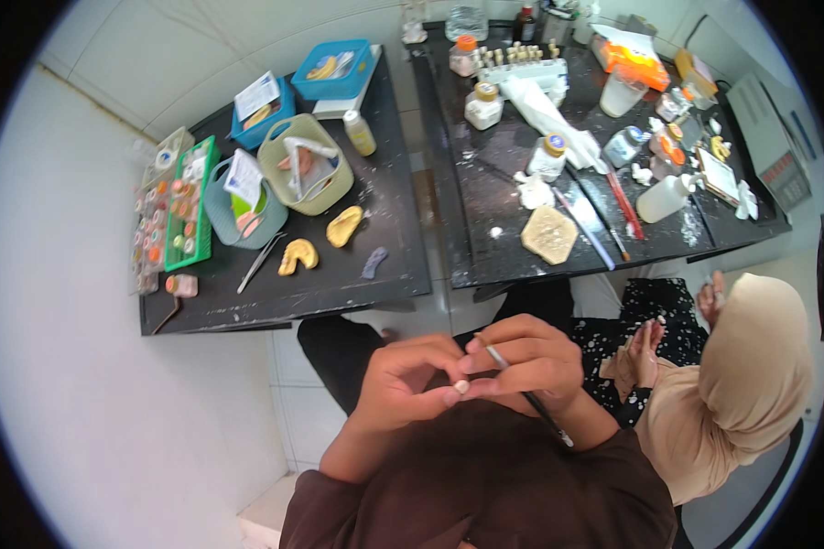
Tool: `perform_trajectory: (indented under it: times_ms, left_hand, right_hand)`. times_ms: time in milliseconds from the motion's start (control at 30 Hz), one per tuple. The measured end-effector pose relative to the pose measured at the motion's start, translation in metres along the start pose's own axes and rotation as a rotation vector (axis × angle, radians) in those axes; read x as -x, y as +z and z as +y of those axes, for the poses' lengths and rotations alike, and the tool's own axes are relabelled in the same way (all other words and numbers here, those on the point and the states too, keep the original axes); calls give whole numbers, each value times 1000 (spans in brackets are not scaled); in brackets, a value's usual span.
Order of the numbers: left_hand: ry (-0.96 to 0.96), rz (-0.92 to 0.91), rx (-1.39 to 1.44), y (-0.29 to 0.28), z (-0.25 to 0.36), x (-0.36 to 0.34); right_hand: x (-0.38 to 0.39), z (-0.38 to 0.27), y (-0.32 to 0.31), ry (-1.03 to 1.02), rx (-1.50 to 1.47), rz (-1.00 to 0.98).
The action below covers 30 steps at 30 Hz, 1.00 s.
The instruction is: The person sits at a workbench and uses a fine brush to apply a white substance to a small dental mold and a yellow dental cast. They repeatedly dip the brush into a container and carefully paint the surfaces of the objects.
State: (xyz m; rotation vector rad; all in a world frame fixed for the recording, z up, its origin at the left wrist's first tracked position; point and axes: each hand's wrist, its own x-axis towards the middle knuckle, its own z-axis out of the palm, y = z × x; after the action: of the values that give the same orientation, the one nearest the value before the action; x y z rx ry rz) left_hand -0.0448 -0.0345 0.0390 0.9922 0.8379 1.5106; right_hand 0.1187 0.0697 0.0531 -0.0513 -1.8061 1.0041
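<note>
In front of my chest, my left hand (403, 375) is closed, pinching a small cream tooth-shaped piece (462, 387) between thumb and fingertip. My right hand (531, 359) is closed around a thin brush (547, 419) with a silver ferrule and a dark handle. The handle slants down to the right below my palm, while the brush tip points up and left, over the fingers. The fingertips of both hands meet beside the small piece. On the left table, two yellow plaster dental casts (299, 257) lie nearest to my left hand, with a grey-blue moulded piece (374, 263) beside them.
Tweezers (260, 263), baskets (306, 165) and a green tray of small jars (190, 203) occupy the left table (339, 297). Across the gap, the right table (485, 261) bears brushes (595, 212), powder jars (547, 157), a beige block (549, 234) and a white bottle (666, 199). Another person (751, 366) sits to my right.
</note>
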Motion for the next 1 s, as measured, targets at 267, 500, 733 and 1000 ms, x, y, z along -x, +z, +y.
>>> perform_trajectory:
  times_ms: [267, 500, 733, 1000]
  left_hand:
    - [-90, -42, 51, -3, 0, -4]
    - [-129, -88, 60, -8, 0, -2]
    - [-217, -130, 20, -9, 1, -1]
    - [-170, -42, 55, -3, -2, 0]
  right_hand:
    - [3, 9, -11, 105, 41, -122]
    - [0, 9, -9, 85, -39, -131]
    - [-11, 8, -18, 139, -88, -299]
    - [-9, 7, -18, 157, -43, -280]
